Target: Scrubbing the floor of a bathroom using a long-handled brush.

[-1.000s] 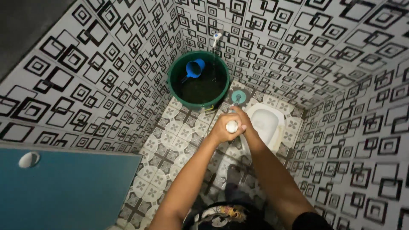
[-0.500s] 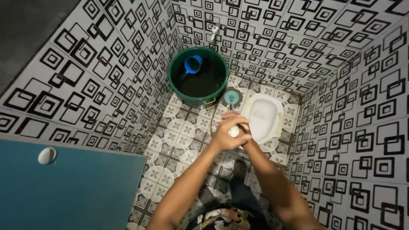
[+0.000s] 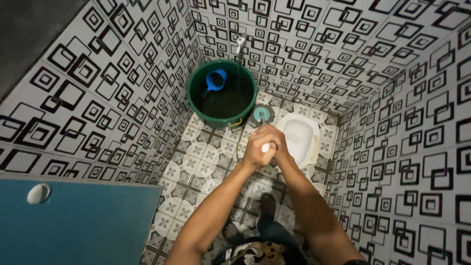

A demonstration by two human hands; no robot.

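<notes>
Both my hands are wrapped around the white top end of a long brush handle (image 3: 265,146) held upright in front of me. My left hand (image 3: 256,148) grips it from the left, and my right hand (image 3: 275,141) closes over it from the right. The handle runs down to a teal round brush head (image 3: 261,115) resting on the patterned floor tiles, between the green bucket (image 3: 195,100) and the white squat toilet (image 3: 299,139).
The bucket holds dark water with a blue dipper (image 3: 214,80) floating in it, under a wall tap (image 3: 239,43). Black-and-white patterned walls close in on three sides. A blue door (image 3: 78,221) with a round knob (image 3: 38,193) stands at lower left.
My hands and the handle top have shifted slightly up and left, and the view has drifted; the brush head stays beside the bucket. My grip is unchanged.
</notes>
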